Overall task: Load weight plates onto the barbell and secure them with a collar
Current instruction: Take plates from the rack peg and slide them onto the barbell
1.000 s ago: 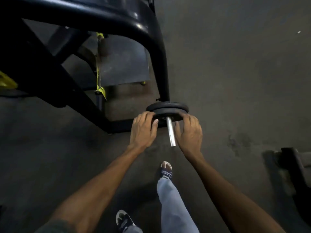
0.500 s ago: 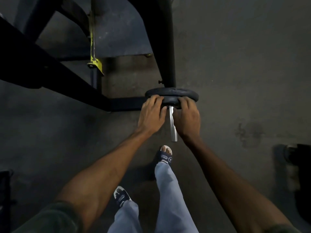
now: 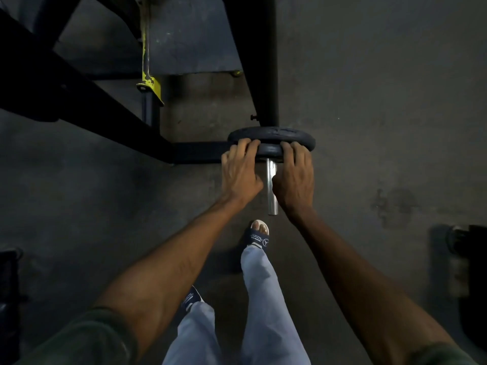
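Small weight plate [image 3: 271, 150] on the silver bar [image 3: 271, 188], gripped at its rim between left hand [image 3: 241, 175] and right hand [image 3: 293, 177].

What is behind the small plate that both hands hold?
A larger plate sits directly behind the small plate, on the bar. Beyond it, only the dark post shows; the bar's continuation is hidden.

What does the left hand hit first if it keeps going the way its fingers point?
Left hand already grips the smaller plate; straight on, its fingertips would likely meet the larger plate right behind. Depth is unclear.
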